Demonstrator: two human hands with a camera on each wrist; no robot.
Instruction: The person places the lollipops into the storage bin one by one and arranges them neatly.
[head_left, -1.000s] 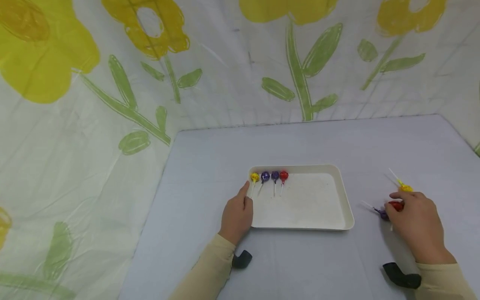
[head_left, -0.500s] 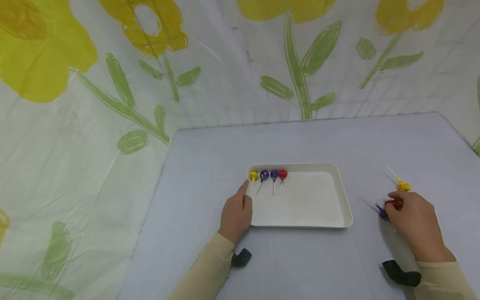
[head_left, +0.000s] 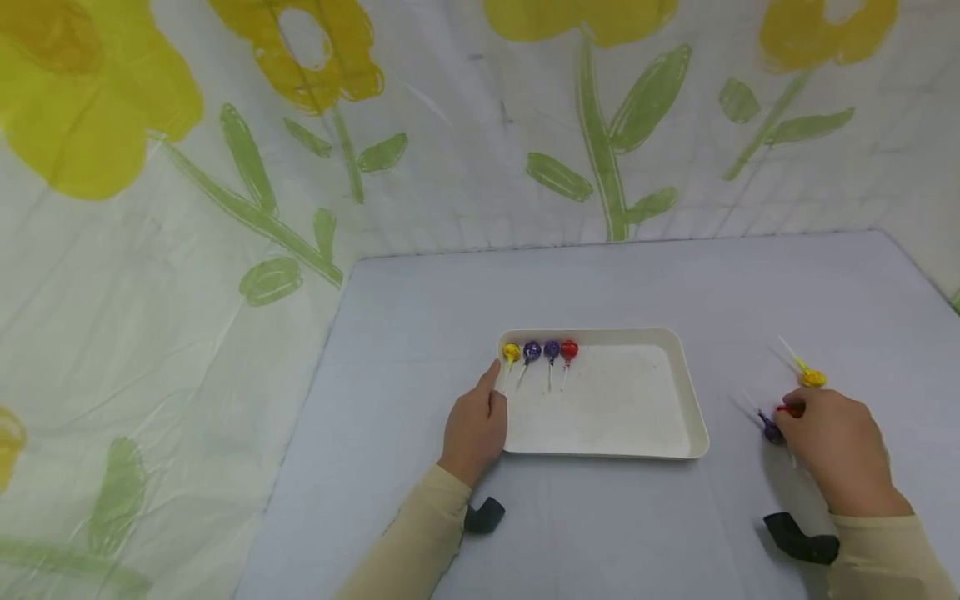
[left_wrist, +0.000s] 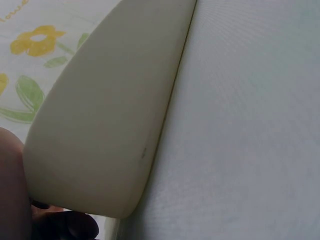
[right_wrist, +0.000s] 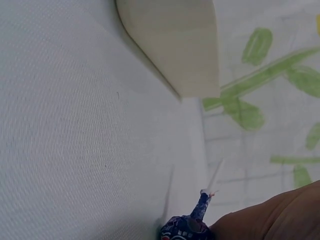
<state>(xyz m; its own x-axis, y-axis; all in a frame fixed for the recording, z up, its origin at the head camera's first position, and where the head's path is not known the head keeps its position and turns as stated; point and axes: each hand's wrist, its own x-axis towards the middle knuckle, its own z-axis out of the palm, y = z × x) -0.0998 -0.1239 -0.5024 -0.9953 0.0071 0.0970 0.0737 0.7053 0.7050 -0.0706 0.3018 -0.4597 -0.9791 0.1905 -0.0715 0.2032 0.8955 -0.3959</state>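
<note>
A shallow white tray holds a row of lollipops along its back left: a yellow lollipop, two purple ones and a red one. My left hand grips the tray's left rim, index finger along its side and thumb at the edge. To the right of the tray, my right hand pinches another red lollipop, mostly hidden by the fingers, its white stick showing below. Close beside those fingertips is a purple lollipop, stick pointing away. Beyond them lies another yellow lollipop.
A pale cloth covers the table. Behind and to the left hangs a white sheet printed with yellow flowers. A black curved piece sits by the left wrist, and a similar one by the right wrist.
The purple lollipop by my right hand has turned slightly, its stick now pointing more away. My right fingers have drawn closer round the red lollipop. The left hand and tray stay put.
</note>
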